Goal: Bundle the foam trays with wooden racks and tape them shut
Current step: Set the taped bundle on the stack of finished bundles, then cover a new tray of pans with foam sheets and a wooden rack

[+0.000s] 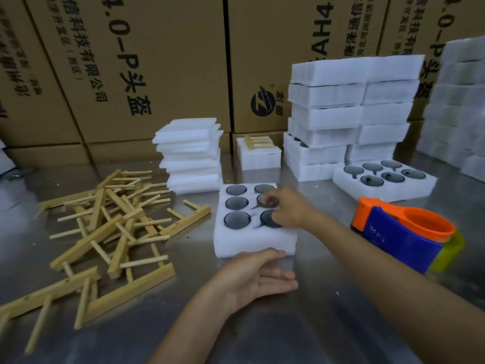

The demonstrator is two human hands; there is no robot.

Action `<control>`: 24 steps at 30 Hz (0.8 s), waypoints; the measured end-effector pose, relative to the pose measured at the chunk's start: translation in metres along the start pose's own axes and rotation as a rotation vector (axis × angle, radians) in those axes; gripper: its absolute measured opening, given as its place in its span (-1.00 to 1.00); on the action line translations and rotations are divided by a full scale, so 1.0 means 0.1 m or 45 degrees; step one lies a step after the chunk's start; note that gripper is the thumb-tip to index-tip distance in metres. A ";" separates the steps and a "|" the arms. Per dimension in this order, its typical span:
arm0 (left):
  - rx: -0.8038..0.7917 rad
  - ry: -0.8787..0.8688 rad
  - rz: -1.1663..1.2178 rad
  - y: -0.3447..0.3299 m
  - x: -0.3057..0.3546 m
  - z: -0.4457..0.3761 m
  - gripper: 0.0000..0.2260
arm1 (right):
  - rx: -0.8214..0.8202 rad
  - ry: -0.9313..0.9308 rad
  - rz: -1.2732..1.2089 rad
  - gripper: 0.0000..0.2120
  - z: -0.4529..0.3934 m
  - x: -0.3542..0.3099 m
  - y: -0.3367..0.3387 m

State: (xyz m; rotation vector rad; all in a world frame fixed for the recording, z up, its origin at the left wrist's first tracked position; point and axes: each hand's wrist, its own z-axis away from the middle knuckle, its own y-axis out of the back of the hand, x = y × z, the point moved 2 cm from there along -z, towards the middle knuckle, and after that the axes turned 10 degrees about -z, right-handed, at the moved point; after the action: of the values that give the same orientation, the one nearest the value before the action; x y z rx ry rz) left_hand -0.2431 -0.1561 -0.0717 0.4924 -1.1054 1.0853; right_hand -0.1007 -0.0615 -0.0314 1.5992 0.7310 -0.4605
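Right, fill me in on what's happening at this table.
A person is packing at a metal table. Their left hand steadies the near edge of a white foam tray holding six dark round pieces, while the right hand reaches into the tray's right-hand pockets. A heap of wooden racks lies to the left and a tape dispenser sits on the right, both untouched. No rack is on this tray yet, and no tape.

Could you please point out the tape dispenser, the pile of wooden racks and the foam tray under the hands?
tape dispenser [393, 240], head view, on its blue side panel.
pile of wooden racks [110, 219], head view, on crossed slats mid-pile.
foam tray [252, 239], head view, on its bare near edge.
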 end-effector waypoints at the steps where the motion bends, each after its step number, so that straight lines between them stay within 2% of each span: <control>1: -0.052 0.009 -0.145 0.08 0.00 0.05 -0.89 | 0.008 0.014 0.024 -0.68 0.02 0.05 -0.01; 3: 0.074 -0.146 -0.340 0.25 0.08 0.10 -0.85 | 0.063 0.042 0.058 -0.68 0.05 0.15 -0.03; 6: 0.579 -0.493 -0.457 0.63 0.31 0.12 -0.79 | 0.136 0.072 -0.043 -0.67 0.11 0.22 -0.07; 8: 0.812 -0.582 -0.535 0.91 0.45 0.13 -0.82 | 0.156 0.080 -0.253 -0.67 0.15 0.22 -0.09; 13: 0.993 -0.495 -0.622 1.41 0.63 -0.04 -0.89 | 0.150 0.055 -0.450 -0.68 0.23 0.20 -0.17; 16: 1.196 -0.684 -0.729 1.57 0.97 -0.19 -0.85 | 0.141 0.015 -0.696 -0.70 0.25 0.18 -0.23; 18: 1.352 -0.842 -0.947 1.66 1.31 -0.34 -0.76 | 0.422 -0.072 -0.969 -0.70 0.19 0.22 -0.19; 20: 1.429 -0.904 -1.202 1.72 1.67 -0.51 -0.69 | 0.735 -0.157 -1.174 -0.80 0.10 0.31 -0.13; 22: 1.447 -0.874 -1.441 1.79 2.02 -0.68 -0.64 | 0.835 -0.262 -1.243 -0.82 0.02 0.44 -0.16; 24: 1.375 -0.789 -1.664 1.88 2.28 -0.86 -0.56 | 0.824 -0.335 -1.147 -0.81 -0.02 0.59 -0.28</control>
State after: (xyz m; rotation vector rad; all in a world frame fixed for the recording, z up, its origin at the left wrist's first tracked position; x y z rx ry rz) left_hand -0.3594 0.0946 0.0631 2.1378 -0.3402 0.2025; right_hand -0.0777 -0.0473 -0.0905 1.6590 1.1525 -1.6639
